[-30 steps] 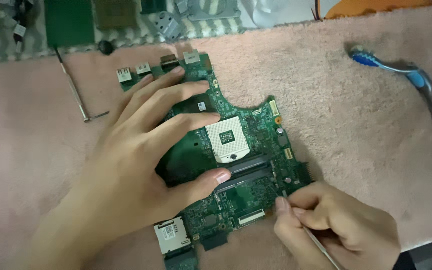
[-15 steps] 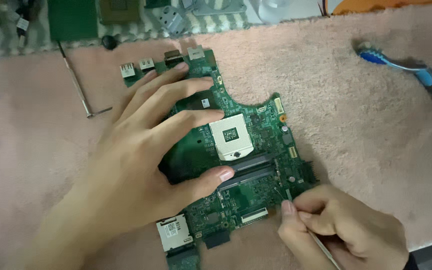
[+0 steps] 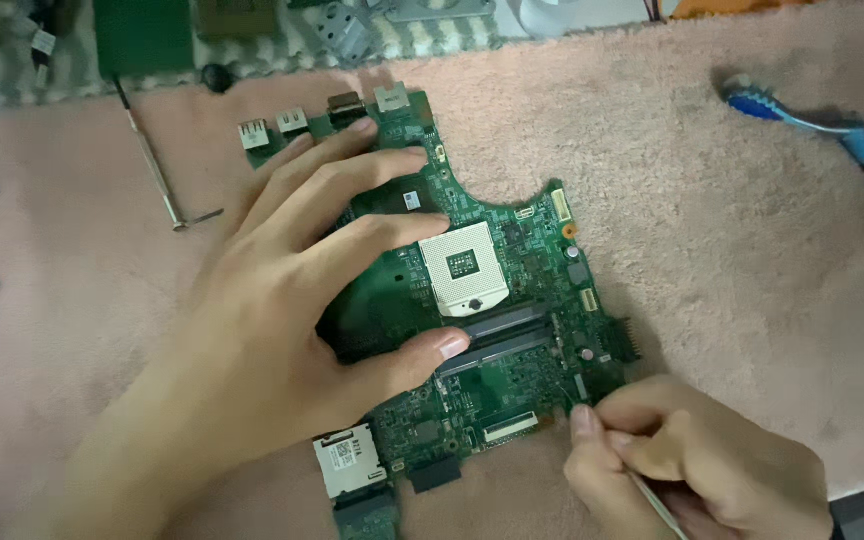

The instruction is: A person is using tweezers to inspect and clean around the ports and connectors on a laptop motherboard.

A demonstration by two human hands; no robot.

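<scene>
Pink towelling [image 3: 752, 250] covers the table, cushioning a green laptop circuit board [image 3: 512, 300] that lies flat near its middle, with a square silver processor socket [image 3: 464, 268] facing up. Left hand [image 3: 282, 300] lies palm down on the board's left half, fingers spread wide and thumb pressed beside the memory slots, gripping nothing, apparently pinning the board steady. Right hand [image 3: 692, 470], at the table's near edge, is curled closed around a thin metal tool [image 3: 652, 500], pencil-style, its tip touching the board's near right edge. Blue toothbrush [image 3: 812, 125] rests toward the far right corner. Small L-shaped metal rod [image 3: 157, 180] lies far left.
</scene>
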